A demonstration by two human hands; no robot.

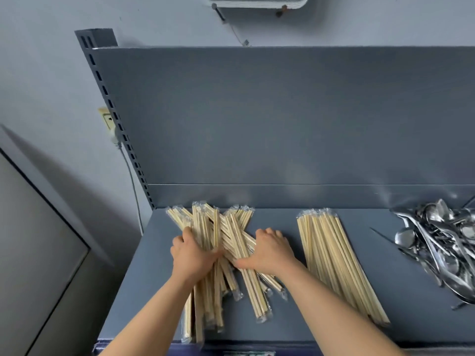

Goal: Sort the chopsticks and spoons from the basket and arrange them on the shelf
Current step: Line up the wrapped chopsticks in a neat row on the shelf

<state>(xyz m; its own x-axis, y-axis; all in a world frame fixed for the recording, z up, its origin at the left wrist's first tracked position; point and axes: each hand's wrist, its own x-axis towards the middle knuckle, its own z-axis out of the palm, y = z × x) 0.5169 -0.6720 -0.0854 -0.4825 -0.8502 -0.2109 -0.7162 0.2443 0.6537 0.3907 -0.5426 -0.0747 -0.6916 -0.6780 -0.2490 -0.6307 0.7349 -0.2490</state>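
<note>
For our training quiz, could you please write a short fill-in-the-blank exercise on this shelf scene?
The left hand and right hand both hold a crossed pile of wrapped ____.
The tidy bundle lies to the ____ of that pile.
On the shelf, farthest right, is a heap of metal ____.
Missing: chopsticks; right; spoons.

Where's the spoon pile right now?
Head view: the spoon pile lies at the far right of the shelf, partly cut by the frame edge, just right of the neat chopstick bundle and apart from it.
</note>
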